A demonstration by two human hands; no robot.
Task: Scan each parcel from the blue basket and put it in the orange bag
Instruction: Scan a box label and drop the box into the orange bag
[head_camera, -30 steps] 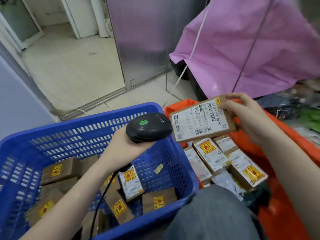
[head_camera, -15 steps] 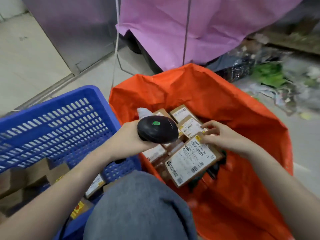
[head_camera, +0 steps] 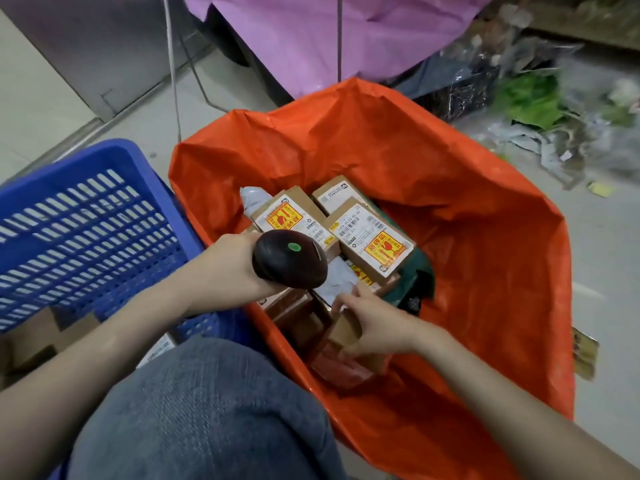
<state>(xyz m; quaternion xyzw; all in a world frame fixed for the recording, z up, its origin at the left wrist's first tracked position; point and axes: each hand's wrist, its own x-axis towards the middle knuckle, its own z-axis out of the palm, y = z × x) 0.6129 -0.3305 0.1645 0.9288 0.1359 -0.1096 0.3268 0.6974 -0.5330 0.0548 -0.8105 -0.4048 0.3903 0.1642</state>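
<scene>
The orange bag point(head_camera: 467, 237) stands open just right of the blue basket point(head_camera: 90, 216), with labelled parcels point(head_camera: 374, 237) piled inside it. Low in the bag, the right hand point(head_camera: 377, 327) curls its fingers around a brown parcel point(head_camera: 346, 329) on edge. Over the bag's left rim, the left hand point(head_camera: 232, 268) is wrapped around a black scanner point(head_camera: 289, 259).

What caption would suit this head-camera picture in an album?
Seated person's right hand lowers a cardboard parcel into the orange bag; left hand holds the scanner beside the blue basket.
</scene>
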